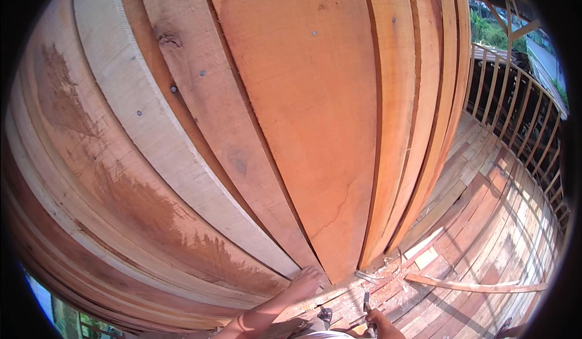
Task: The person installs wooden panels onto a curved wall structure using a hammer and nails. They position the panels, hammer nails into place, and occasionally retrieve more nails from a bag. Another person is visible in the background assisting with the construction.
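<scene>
"What's that in the right hand [381,322]?"

"A hammer [367,302], fingers wrapped round its handle, head toward the wall."

"And the left hand [307,281]?"

"Down at the foot of the plank wall [315,127], by the lower end of the pale board [167,130]. I can't tell whether it's pinching anything."

"Past them, to the right?"

"A loose wooden strip [467,286], lying across the floorboards [424,318]."

"Farthest off?"

"A slatted railing [505,90], with greenery [488,31] beyond."
</scene>
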Motion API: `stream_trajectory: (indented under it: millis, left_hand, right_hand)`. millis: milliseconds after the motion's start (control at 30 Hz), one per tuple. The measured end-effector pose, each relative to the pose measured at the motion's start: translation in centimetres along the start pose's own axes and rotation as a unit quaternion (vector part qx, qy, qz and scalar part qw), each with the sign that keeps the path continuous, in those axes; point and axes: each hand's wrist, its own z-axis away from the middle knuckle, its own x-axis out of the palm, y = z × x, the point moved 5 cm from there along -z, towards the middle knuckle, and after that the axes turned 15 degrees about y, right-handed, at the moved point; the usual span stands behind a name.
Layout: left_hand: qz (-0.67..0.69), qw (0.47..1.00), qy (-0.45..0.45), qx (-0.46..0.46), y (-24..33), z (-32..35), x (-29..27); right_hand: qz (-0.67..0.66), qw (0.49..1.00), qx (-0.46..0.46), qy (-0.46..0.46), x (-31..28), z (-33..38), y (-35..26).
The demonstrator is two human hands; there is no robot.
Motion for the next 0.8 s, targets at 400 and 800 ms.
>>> stream_trajectory:
  millis: [400,800]
  left_hand:
    - [-0.239,0.922,-0.212,0.221,-0.4,-0.3,-2.7]
    - [-0.388,0.805,-0.209,0.398,1.4,-6.4,-2.4]
  right_hand:
    - [-0.144,0.968,0.195,0.061,8.9,12.5,14.4]
    - [-0.453,0.816,0.347,0.092,16.5,25.0,14.2]
